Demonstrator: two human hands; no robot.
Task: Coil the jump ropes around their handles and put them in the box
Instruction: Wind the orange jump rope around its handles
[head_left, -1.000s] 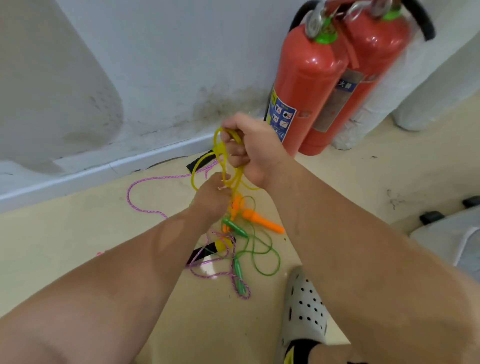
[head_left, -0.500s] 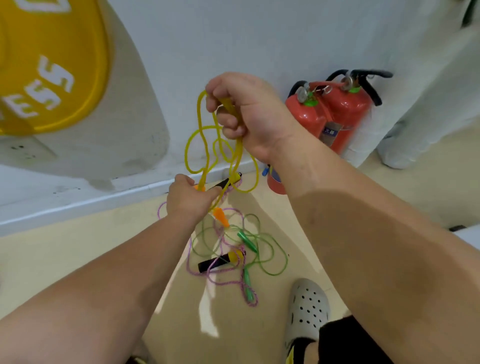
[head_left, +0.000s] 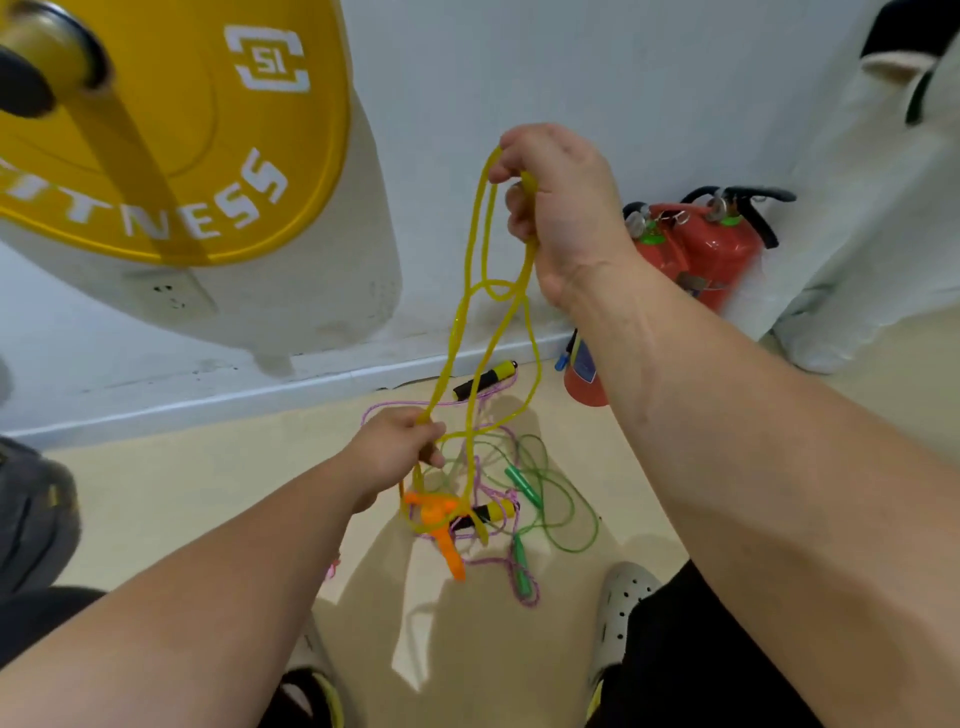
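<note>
Yellow rope: my right hand pinches high, my left hand grips lower.
I may snag the purple rope.

Both forearms bare and extended, right hand held high, fingers curled round rope, left hand lower, fingers gripping same rope, hands well apart.

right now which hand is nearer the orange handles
Left. The left hand grips the yellow rope just above the orange handles. The right hand holds the rope's upper loop high up near the wall, far above them.
</note>
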